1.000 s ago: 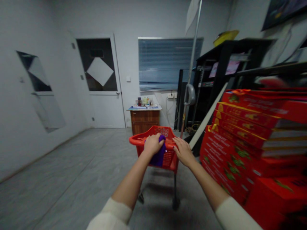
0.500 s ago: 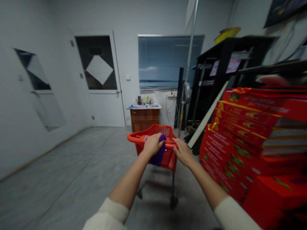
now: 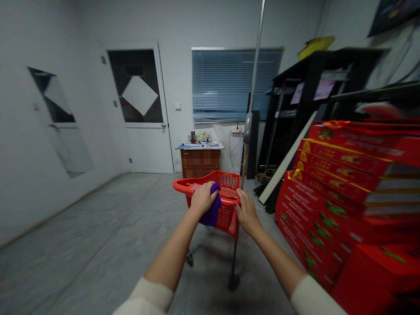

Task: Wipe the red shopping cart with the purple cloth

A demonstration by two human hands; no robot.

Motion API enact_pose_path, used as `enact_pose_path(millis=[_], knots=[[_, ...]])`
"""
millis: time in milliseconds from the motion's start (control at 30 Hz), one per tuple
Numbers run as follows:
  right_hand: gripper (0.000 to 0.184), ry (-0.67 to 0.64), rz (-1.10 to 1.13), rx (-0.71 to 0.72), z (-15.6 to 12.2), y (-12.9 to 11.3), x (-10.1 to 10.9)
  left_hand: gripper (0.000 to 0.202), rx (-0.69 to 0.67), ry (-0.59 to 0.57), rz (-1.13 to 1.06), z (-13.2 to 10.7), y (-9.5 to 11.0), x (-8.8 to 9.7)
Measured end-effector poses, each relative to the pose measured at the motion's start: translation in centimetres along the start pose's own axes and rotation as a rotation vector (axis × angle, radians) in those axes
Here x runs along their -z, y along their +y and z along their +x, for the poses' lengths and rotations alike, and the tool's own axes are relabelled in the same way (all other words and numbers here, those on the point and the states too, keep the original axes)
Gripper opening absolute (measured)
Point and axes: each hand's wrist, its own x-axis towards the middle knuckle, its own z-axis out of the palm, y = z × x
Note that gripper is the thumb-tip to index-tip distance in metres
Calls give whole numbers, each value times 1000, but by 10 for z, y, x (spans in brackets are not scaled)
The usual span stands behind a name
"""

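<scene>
A small red plastic shopping cart (image 3: 226, 222) with a perforated basket stands in front of me on thin metal legs with wheels. Over its near rim hangs a purple cloth (image 3: 212, 215), bunched under my left hand (image 3: 202, 198), whose fingers are closed on it and press it to the rim. My right hand (image 3: 247, 213) grips the rim at the basket's right corner, thumb on the near side. A tall metal pole (image 3: 255, 65) rises from the cart's far right side. The floor of the basket is mostly hidden.
Stacked red boxes (image 3: 308, 218) stand close on the right, with a black rack (image 3: 311, 83) behind them. A white board (image 3: 288, 157) leans there. Ahead are a brown cabinet (image 3: 201, 164) with small bottles on top and a white door (image 3: 149, 148). A mirror (image 3: 62, 118) hangs left.
My left hand has slid left along the rim with the purple cloth. The cart and its pole have shifted slightly left in view, and the flag atop the pole is out of sight.
</scene>
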Motion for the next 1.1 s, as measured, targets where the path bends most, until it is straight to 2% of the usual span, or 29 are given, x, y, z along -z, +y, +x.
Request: enact_pose_path(millis=[67,133,267,333,400,533,667,733,800,900,1000,1100], knots=[[66,-4,28,-70,2,19,-1,34,100,46,32,1,-7,3],[77,-68,67,-134,9,37,-3,32,124,71,65,-2,-3,1],[91,-299,271,-186,29,54,1,33,-70,31,-18,-13,18,-8],[87,-410,413,-200,36,51,6,35,-153,18,-92,-16,20,-11],[80,-462,519,-214,40,44,10,36,-172,22,-127,-14,13,-11],[65,-393,489,-238,41,28,5,35,-86,56,-101,-5,-7,-6],[52,-294,328,-262,39,11,-12,31,47,109,-44,-10,-6,-5],[49,-258,282,-265,37,2,-20,31,46,124,-55,-17,0,-7],[49,-235,233,-288,36,-6,-25,32,-17,109,-85,-23,0,-5],[52,-246,175,-290,35,-14,-27,32,-65,71,-90,-26,-14,4],[54,-305,173,-190,37,-12,-27,30,-23,74,-81,-25,-32,14],[52,-350,133,-105,38,-7,-32,30,64,101,-43,-30,-30,15]])
